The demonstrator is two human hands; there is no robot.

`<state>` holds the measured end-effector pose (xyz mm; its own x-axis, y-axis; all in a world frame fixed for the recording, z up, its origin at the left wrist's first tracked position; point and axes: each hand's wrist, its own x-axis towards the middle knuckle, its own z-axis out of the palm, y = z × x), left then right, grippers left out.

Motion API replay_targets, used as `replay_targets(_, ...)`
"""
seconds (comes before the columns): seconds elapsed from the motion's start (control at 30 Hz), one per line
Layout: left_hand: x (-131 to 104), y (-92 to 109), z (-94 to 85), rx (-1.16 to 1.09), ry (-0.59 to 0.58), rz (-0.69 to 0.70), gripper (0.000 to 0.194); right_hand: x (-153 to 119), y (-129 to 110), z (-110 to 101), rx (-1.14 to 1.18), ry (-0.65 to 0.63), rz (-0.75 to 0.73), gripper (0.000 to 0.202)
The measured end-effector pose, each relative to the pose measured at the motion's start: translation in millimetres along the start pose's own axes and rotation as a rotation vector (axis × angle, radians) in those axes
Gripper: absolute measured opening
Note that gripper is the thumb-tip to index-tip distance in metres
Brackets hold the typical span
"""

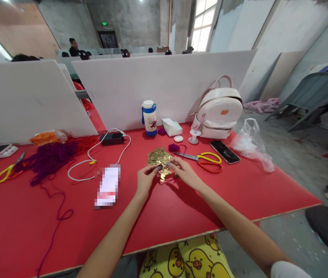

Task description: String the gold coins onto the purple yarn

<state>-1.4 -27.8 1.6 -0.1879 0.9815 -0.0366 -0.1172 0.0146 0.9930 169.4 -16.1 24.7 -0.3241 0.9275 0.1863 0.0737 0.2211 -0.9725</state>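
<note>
My left hand [147, 178] is closed, its thumb and forefinger pinching a dark round coin [160, 167] in front of a pile of gold coins [156, 156]. Close beside it on the right, my right hand [182, 171] has its fingertips pinched at a thin dark red thread [168, 180] that runs near the coin. Both hands are just above the red table [164, 216]. Behind my right hand lies a small purple yarn ball [174, 148]. Scissors [207, 158] with yellow and orange handles rest to its right.
A bottle [149, 117], tissue pack [171, 127], white spool [194, 137], backpack [220, 112], black phone [224, 151] and plastic bag [252, 146] stand or lie behind and right. Left are a cable [80, 179], power bank [112, 139], blurred phone [108, 186], purple yarn [49, 156] and more scissors [7, 172].
</note>
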Motion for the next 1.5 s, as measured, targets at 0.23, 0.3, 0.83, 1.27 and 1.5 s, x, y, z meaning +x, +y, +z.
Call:
replay_targets(0.23, 1, 1, -0.2, -0.002, 0.035, 0.022, 0.028, -18, -9, 1, 0.072, -0.292, 0.115, 0.042)
replay_targets(0.3, 1, -1, -0.7, -0.010, 0.038, 0.013, 0.029, -21, -21, -13, 0.030, -0.199, 0.076, 0.044)
replay_targets(0.83, 1, -7, -2.7, 0.098, 0.059, 0.025, 0.021, -61, -115, -107, 0.387, 0.521, -0.407, 0.052)
replay_targets(1.27, -1, -3, 0.5, 0.030, -0.009, -0.042, 0.030, -32, -72, -84, 0.044, 0.070, -0.096, 0.046)
replay_targets(1.5, -4, 6, 3.1, -0.013, -0.122, 0.045, 0.036, 7, -12, -29, 0.055, -0.052, -0.002, 0.020)
